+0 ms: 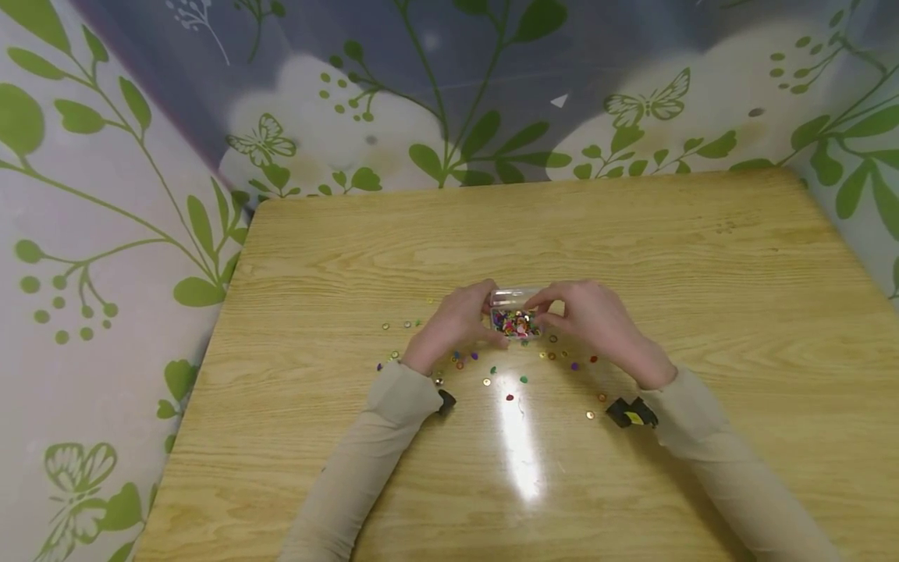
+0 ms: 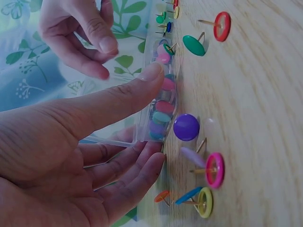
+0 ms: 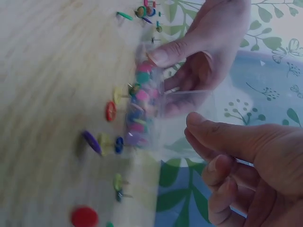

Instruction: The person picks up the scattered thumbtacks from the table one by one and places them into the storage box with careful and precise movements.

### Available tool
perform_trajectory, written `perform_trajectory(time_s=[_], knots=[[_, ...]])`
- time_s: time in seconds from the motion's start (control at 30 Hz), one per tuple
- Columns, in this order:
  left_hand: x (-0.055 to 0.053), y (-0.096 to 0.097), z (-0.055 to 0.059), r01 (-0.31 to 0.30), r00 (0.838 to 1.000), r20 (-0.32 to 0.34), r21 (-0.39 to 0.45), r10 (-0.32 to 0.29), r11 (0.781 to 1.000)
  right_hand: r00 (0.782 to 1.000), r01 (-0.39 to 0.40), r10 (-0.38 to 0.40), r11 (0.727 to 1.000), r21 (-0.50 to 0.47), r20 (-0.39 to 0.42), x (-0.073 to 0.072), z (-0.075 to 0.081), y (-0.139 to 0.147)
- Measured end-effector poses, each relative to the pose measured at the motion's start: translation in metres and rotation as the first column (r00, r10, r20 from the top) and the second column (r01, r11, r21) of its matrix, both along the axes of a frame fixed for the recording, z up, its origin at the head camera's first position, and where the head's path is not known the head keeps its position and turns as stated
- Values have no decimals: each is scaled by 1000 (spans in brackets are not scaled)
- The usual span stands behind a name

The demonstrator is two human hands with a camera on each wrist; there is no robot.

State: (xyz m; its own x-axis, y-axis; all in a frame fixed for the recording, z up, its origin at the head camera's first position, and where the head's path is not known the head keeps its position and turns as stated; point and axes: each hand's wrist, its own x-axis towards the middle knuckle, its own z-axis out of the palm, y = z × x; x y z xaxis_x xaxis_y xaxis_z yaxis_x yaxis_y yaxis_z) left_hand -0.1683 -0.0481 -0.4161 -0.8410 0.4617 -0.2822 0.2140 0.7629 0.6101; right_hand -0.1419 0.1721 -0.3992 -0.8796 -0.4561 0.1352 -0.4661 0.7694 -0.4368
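Note:
A small clear plastic box (image 1: 509, 297) with its hinged lid raised stands on the table, full of colourful thumbtacks (image 1: 516, 322). My left hand (image 1: 455, 318) holds the box at its left end, thumb against the front wall and fingers around the side and back. Over the box's right part hovers my right hand (image 1: 597, 316), its fingers loosely bent. In the left wrist view a gap shows between the right thumb and fingers, and no tack is visible there. Loose thumbtacks lie near the box, among them a purple one (image 2: 186, 127) and a red one (image 3: 84, 216).
Several more thumbtacks are scattered in front of the box and to both sides, such as a green one (image 1: 524, 379) and a gold one (image 1: 590, 415). The wooden table (image 1: 351, 468) meets a leaf-patterned wall covering (image 1: 393, 148) at the back and left.

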Motion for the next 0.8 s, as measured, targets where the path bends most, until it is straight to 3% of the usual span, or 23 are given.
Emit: perform_trajectory(time_s=[0.3, 0.53, 0.8], knots=[[1, 0, -1, -14, 1000, 14, 1, 14, 1000, 995, 94, -94, 996, 2, -29, -4, 16, 30], [1, -1, -1, -18, 1000, 18, 12, 18, 1000, 986, 160, -158, 986, 37, -50, -5, 17, 57], [0, 0, -1, -10, 1000, 13, 10, 10, 1000, 983, 144, -160, 975, 172, 86, -3, 5, 74]])
